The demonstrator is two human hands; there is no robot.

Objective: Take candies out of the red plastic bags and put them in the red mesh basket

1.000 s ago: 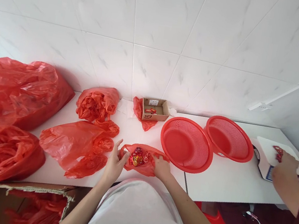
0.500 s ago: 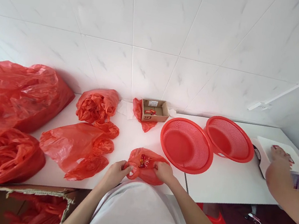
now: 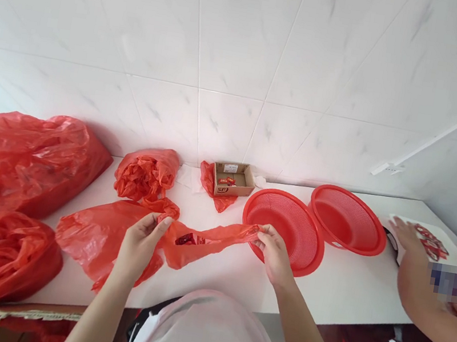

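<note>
Between my two hands a thin red plastic bag (image 3: pixel 184 256) is stretched sideways by its top. My left hand (image 3: pixel 144 236) pinches one end of it, and my right hand (image 3: pixel 274 250) pinches the other, in front of a red basket. Through the bag's opening, small red wrapped packets (image 3: pixel 191 239) show inside; their exact kind is hard to make out. Just left of the bag lies a larger red plastic bag (image 3: pixel 93 230), partly hidden behind my left hand and forearm.
Two red perforated baskets (image 3: pixel 288 203) (image 3: pixel 349 213) stand right of centre. Behind sits a small cardboard box (image 3: pixel 233 180) with red packets. Full red bags (image 3: pixel 31 157) fill the left. At far right, a co-worker's hand (image 3: pixel 407 234) touches a white tray (image 3: pixel 456 239) holding red packets.
Both my hands have risen and moved apart, pulling the bag's top up and wide. My view has tilted up slightly. The co-worker's hand has shifted left off the packets.
</note>
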